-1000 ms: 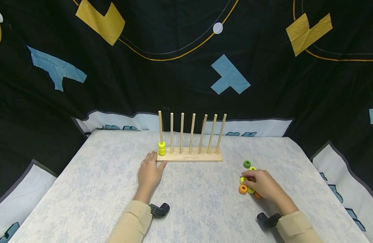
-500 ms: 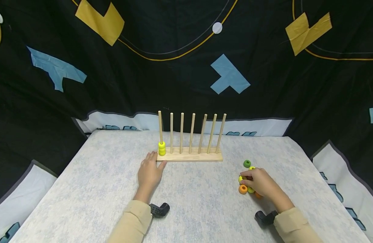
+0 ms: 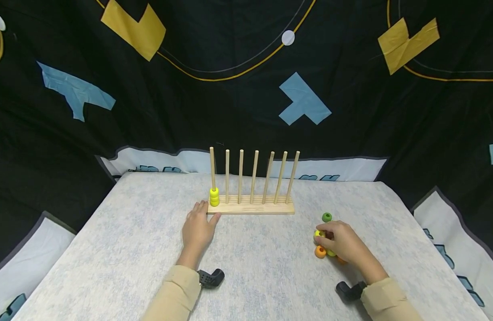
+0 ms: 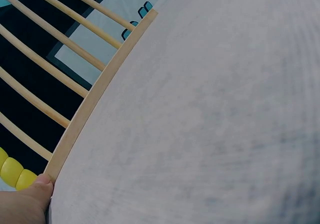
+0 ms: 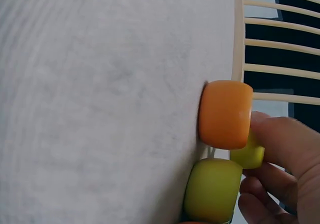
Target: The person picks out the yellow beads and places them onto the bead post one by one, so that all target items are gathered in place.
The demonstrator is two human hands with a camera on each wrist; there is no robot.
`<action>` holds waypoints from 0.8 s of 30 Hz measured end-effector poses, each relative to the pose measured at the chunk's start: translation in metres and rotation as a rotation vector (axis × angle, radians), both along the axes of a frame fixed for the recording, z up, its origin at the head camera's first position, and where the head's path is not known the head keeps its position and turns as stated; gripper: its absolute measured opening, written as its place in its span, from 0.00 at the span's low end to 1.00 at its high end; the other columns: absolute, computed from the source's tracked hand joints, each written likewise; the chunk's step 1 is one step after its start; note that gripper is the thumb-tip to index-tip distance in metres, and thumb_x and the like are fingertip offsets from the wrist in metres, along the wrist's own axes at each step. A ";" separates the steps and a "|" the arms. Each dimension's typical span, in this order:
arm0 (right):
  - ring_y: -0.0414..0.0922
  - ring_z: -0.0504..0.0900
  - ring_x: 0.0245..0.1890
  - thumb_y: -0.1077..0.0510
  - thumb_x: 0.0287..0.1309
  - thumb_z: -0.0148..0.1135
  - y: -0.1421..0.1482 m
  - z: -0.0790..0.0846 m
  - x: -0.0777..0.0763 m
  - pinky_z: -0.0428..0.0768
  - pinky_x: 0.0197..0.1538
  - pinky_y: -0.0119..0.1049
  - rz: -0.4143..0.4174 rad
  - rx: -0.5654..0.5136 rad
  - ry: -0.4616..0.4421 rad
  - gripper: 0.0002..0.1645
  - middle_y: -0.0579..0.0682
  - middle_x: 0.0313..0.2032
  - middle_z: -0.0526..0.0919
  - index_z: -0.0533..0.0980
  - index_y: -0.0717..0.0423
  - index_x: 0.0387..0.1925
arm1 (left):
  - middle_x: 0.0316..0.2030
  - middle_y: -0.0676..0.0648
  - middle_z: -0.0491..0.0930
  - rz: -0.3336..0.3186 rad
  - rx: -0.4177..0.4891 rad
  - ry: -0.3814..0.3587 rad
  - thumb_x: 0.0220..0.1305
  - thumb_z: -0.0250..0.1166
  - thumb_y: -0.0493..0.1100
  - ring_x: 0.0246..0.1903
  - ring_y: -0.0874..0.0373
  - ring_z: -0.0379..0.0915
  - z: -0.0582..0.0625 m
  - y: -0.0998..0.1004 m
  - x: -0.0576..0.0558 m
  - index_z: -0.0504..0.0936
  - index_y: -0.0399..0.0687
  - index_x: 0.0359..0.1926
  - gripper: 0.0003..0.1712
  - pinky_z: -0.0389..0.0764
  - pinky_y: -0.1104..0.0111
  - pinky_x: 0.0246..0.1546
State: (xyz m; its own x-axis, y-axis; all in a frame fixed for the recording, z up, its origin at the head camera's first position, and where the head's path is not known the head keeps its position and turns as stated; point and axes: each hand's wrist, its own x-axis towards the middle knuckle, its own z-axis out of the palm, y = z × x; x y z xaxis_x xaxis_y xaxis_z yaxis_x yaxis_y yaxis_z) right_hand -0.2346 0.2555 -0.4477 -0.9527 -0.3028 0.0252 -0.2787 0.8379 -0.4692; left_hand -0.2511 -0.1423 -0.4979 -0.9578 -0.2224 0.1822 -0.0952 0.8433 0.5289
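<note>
A wooden peg rack (image 3: 250,209) stands across the table, its upright pegs in a row. Several yellow beads (image 3: 214,197) are stacked on the leftmost peg. My left hand (image 3: 198,228) rests against the rack's left end, fingers extended along the side and thumb (image 4: 42,184) touching the front corner. To the right, my right hand (image 3: 344,243) pinches a yellow bead (image 5: 248,155) between thumb and fingers, beside the loose pile. In the right wrist view, an orange bead (image 5: 226,115) and a yellow-green bead (image 5: 213,190) lie closer to the camera and partly cover the pinched one.
A green bead (image 3: 327,217) lies just behind the right hand. Another orange bead (image 3: 341,261) shows partly under that hand, which hides some of the pile. The table (image 3: 254,267) has a pale patterned cloth, with a black curtain (image 3: 214,111) behind it.
The right hand has shifted slightly left and away from me with the pinched yellow bead. The left hand and the rack have stayed where they were.
</note>
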 end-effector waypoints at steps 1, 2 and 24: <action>0.40 0.74 0.34 0.52 0.59 0.70 -0.001 0.000 0.000 0.77 0.37 0.34 -0.010 -0.006 0.007 0.21 0.45 0.35 0.82 0.82 0.57 0.52 | 0.72 0.37 0.64 -0.001 0.000 0.002 0.69 0.60 0.58 0.73 0.38 0.57 0.000 0.000 0.000 0.65 0.37 0.71 0.40 0.63 0.42 0.70; 0.40 0.75 0.34 0.52 0.60 0.70 -0.001 0.000 0.000 0.78 0.38 0.35 -0.016 -0.017 0.014 0.22 0.46 0.36 0.82 0.82 0.58 0.53 | 0.72 0.37 0.65 -0.001 -0.001 0.003 0.69 0.60 0.58 0.73 0.38 0.57 0.000 0.000 0.000 0.65 0.37 0.71 0.40 0.63 0.42 0.70; 0.50 0.86 0.49 0.57 0.60 0.69 -0.054 0.024 -0.007 0.85 0.53 0.46 0.064 -0.295 0.144 0.21 0.54 0.52 0.86 0.81 0.56 0.55 | 0.72 0.37 0.65 0.016 -0.002 0.006 0.69 0.61 0.59 0.73 0.39 0.57 -0.002 0.000 -0.001 0.65 0.38 0.71 0.41 0.64 0.42 0.69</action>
